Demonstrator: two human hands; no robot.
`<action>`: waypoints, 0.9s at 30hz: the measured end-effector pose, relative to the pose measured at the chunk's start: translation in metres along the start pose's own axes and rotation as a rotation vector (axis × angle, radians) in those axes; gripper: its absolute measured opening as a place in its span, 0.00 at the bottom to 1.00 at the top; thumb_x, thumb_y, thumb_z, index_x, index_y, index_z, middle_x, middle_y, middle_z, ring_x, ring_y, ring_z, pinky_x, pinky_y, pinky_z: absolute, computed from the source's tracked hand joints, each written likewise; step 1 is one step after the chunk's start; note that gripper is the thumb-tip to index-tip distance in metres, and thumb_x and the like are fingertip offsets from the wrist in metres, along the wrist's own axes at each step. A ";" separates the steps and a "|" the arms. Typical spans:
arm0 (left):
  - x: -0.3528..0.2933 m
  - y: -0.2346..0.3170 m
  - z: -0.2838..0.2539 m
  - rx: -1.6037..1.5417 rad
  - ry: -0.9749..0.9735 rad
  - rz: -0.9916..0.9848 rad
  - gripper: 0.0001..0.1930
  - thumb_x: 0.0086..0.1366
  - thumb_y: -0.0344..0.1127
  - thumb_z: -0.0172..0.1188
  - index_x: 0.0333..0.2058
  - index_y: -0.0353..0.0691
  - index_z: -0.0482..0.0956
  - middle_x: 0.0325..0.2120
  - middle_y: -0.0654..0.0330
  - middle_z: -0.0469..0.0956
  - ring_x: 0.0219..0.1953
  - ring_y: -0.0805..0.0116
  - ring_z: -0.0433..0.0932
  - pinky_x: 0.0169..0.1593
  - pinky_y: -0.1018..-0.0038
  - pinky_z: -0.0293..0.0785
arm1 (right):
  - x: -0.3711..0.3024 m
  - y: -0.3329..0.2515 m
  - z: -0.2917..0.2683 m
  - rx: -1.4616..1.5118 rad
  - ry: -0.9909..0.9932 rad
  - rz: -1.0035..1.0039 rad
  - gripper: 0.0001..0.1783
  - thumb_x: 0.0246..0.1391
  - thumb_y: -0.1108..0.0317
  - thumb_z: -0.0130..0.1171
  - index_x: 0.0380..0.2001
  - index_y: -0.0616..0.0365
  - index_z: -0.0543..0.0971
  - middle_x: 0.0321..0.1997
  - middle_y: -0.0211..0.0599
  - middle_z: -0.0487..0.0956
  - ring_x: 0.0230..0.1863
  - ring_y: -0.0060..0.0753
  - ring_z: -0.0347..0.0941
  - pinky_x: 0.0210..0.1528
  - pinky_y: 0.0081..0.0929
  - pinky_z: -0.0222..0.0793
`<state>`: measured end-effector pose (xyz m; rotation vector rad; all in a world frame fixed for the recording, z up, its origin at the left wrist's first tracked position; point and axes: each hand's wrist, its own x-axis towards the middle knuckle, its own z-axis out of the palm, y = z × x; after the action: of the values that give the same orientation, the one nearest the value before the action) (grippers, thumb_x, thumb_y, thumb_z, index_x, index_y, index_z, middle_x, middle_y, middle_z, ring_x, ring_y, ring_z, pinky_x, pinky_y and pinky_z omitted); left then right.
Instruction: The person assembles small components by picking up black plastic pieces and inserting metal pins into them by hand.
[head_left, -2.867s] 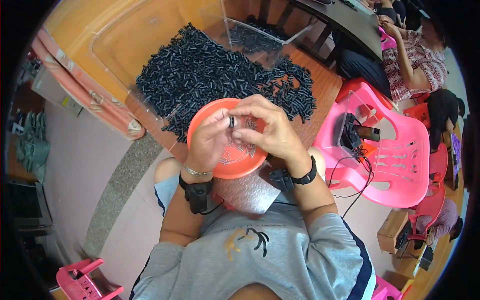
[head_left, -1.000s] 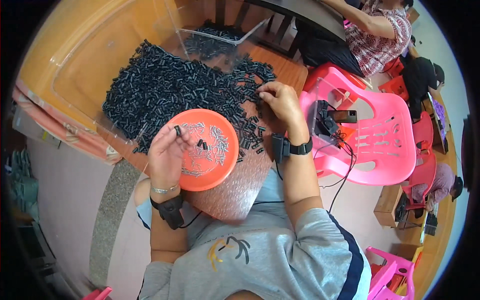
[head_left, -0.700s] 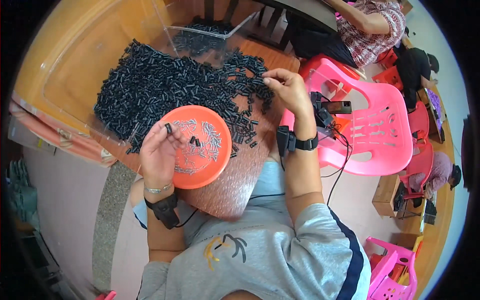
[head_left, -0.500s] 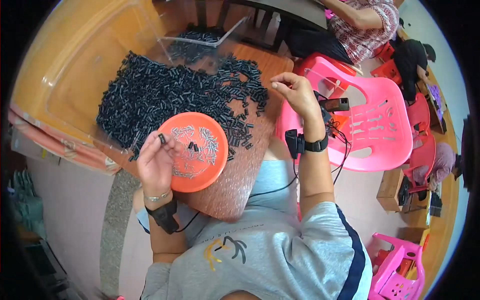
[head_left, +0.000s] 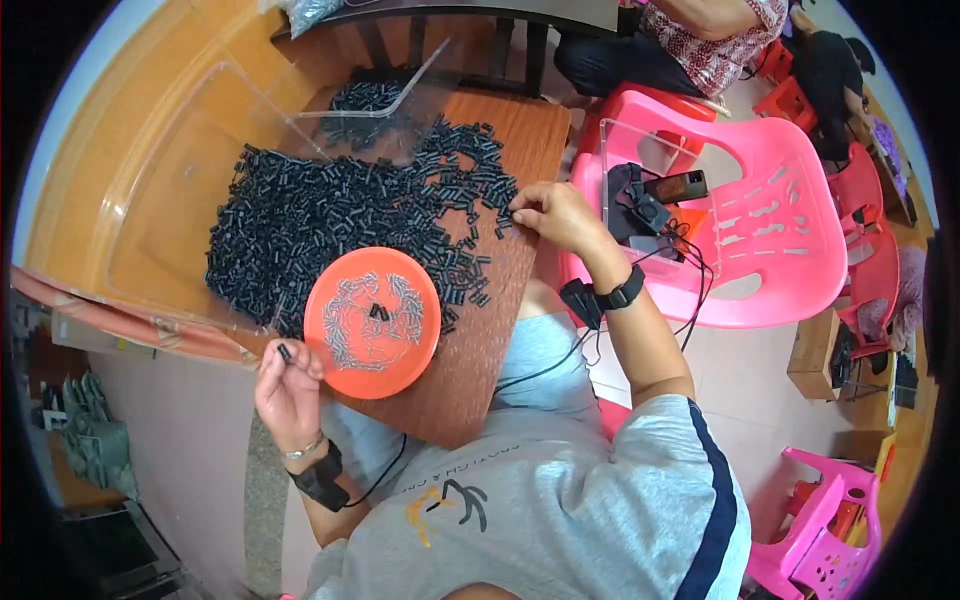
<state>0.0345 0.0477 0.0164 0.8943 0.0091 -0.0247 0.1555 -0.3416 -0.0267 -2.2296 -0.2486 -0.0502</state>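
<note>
Brown table (head_left: 480, 370): black piece (head_left: 284, 353) in left hand (head_left: 287, 395), right hand (head_left: 560, 214) at edge of pile (head_left: 335, 205), grip unclear.

Fingers of the left hand (head_left: 288, 395) hide the lower end of 1 black piece (head_left: 284, 353); whether the right hand (head_left: 560, 215) grips a tube at the edge of the black pile (head_left: 330, 210) is too small to tell; the red-orange bowl (head_left: 400, 378) hides part of the tabletop (head_left: 465, 385); the metal pins (head_left: 405, 325) inside it are too fine to count; the upper edge cuts off the dark table (head_left: 560, 12) and the head of 1 co-worker (head_left: 735, 50); the lower edge crops the grey shirt (head_left: 560, 490).
</note>
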 end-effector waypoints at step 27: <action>-0.030 0.033 -0.025 0.056 0.140 0.025 0.07 0.62 0.34 0.50 0.31 0.35 0.66 0.24 0.60 0.62 0.28 0.66 0.61 0.34 0.73 0.61 | 0.105 -0.034 0.038 -0.570 -0.142 -0.376 0.10 0.40 0.70 0.57 0.30 0.49 0.82 0.30 0.41 0.80 0.36 0.47 0.76 0.38 0.40 0.71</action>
<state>0.0054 0.0879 0.0272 0.9503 0.1282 0.0607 0.2499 -0.2745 -0.0113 -2.7211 -0.8157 -0.1856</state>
